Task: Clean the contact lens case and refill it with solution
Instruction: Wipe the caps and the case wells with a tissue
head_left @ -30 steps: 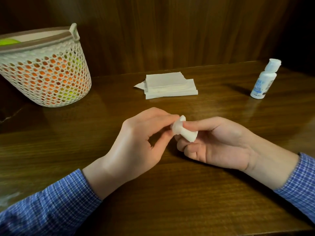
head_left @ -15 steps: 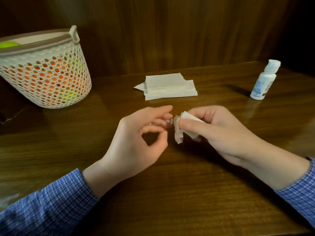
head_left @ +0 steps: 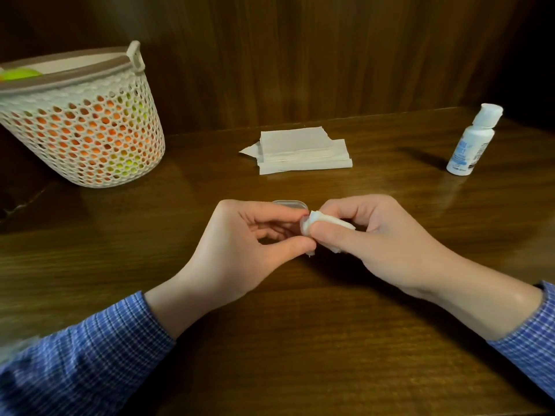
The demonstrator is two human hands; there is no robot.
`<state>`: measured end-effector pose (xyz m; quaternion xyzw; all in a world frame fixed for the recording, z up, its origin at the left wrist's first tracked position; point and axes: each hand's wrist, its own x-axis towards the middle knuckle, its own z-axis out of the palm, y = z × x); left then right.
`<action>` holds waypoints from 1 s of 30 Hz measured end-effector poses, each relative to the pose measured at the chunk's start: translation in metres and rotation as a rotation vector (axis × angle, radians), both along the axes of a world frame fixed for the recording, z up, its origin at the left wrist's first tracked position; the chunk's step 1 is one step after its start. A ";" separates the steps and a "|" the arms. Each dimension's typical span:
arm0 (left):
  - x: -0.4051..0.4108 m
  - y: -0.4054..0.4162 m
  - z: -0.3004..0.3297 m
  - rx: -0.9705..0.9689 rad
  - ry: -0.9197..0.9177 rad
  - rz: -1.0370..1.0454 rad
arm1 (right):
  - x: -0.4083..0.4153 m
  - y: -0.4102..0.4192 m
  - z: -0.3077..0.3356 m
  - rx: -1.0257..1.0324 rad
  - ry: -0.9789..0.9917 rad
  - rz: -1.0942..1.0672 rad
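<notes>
Case and tissue meet between the two hands, over the middle of the desk (head_left: 300,340) and nearer its front edge than its back. The left hand (head_left: 240,250) pinches the clear contact lens case (head_left: 289,204) between curled fingers and thumb; only a rounded edge of it shows above the knuckles, so I cannot tell which way its long axis runs. The right hand (head_left: 381,241) is curled round a wad of white tissue (head_left: 318,222), thumb pressing it against the end of the case that faces right. The wiping looks unfinished, and the refill has not begun.

The solution bottle (head_left: 473,142) stands upright and capped near the desk's back right corner, well apart from the case and on the right hand's side (that hand would have to drop the wad first). A stack of folded tissues (head_left: 300,151) lies towards the back edge, straight beyond the hands, and a perforated basket (head_left: 90,136) sits at the back left.
</notes>
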<state>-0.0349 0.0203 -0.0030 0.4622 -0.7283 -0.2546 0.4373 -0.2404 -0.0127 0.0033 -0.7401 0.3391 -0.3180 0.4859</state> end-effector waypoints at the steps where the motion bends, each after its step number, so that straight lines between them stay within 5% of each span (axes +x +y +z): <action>1: -0.001 0.001 0.001 -0.043 -0.030 0.022 | 0.000 0.000 0.000 0.113 -0.054 0.014; 10: -0.002 0.001 0.001 -0.403 -0.339 0.064 | -0.002 -0.009 -0.004 0.946 -0.392 0.103; 15: 0.005 -0.001 0.000 -0.117 -0.063 0.006 | -0.006 -0.014 0.001 1.005 -0.484 0.105; 20: 0.016 -0.014 0.003 0.609 0.653 -0.240 | -0.010 -0.010 0.010 0.417 -0.250 -0.183; 25: 0.015 -0.016 0.001 0.773 0.770 -0.433 | -0.010 -0.003 0.002 -0.394 -0.026 -0.144; 30: 0.014 -0.017 -0.001 0.817 0.760 -0.414 | -0.006 0.000 -0.009 -0.636 0.060 -0.062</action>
